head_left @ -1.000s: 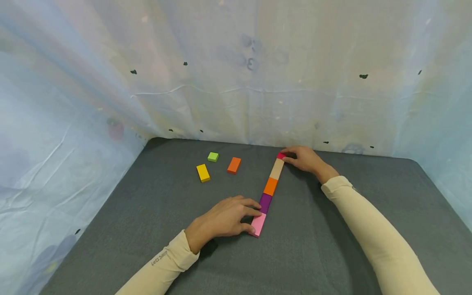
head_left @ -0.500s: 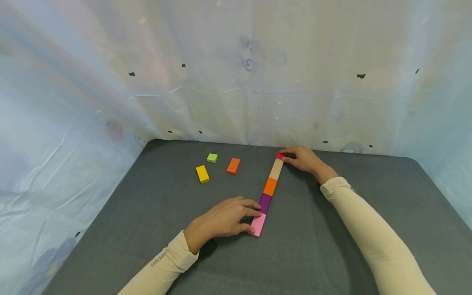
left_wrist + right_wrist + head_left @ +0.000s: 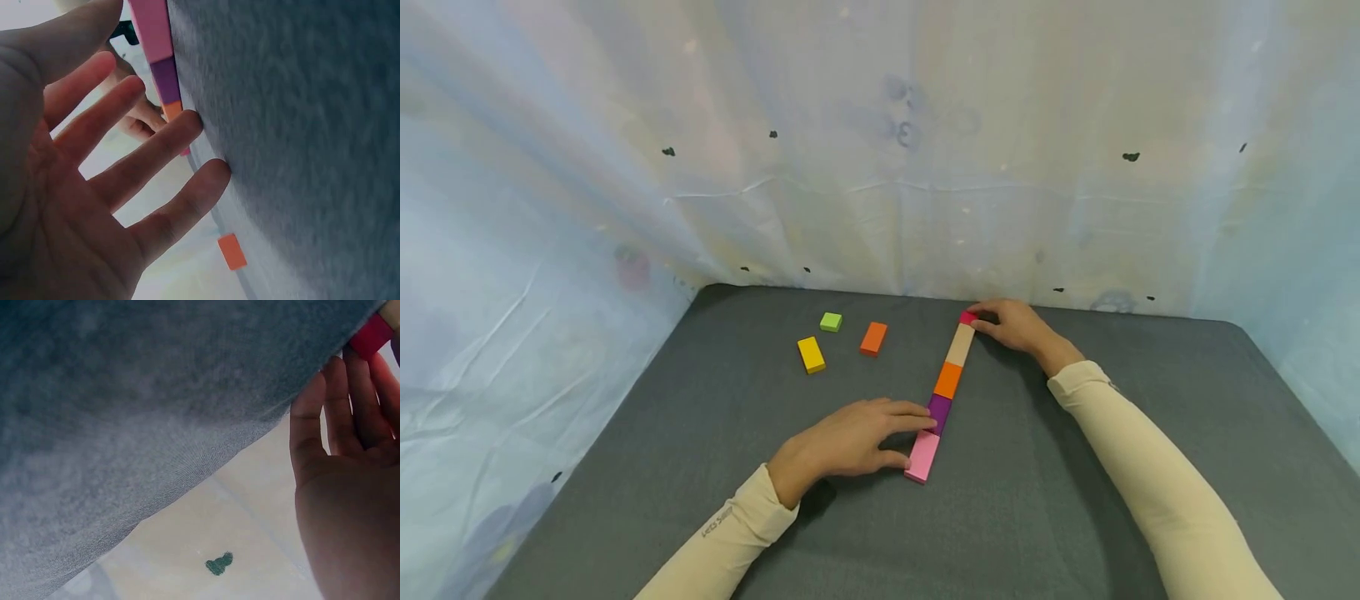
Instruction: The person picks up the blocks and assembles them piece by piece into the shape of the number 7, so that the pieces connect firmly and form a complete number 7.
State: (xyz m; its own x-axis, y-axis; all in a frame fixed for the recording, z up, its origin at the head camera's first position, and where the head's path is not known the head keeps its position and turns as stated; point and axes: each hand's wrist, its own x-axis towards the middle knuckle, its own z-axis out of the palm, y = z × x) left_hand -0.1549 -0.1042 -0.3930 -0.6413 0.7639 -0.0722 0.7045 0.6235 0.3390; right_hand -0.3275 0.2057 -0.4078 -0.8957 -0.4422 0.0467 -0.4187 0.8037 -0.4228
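Note:
A straight row of blocks runs away from me: pink (image 3: 923, 456), purple (image 3: 940, 408), orange (image 3: 948, 380), beige (image 3: 960, 344), and a red block (image 3: 967, 317) at the far end. My right hand (image 3: 1021, 327) pinches the red block between thumb and index finger; the right wrist view also has fingers against this red block (image 3: 372, 337). My left hand (image 3: 850, 440) is beside the near end, fingers extended over the purple block and thumb by the pink one. In the left wrist view its fingers are spread, with nothing held.
On the grey cloth-covered table (image 3: 700, 450), left of the row, lie a yellow block (image 3: 811, 355), a green block (image 3: 831, 322) and a separate orange block (image 3: 873, 339). A pale patterned curtain (image 3: 850, 208) hangs behind the table's far edge and along the left side.
My left hand has shifted slightly left, its thumb drawing back to the pink block's edge and its fingers straightening. The right hand stays at the red block. The row looks unmoved.

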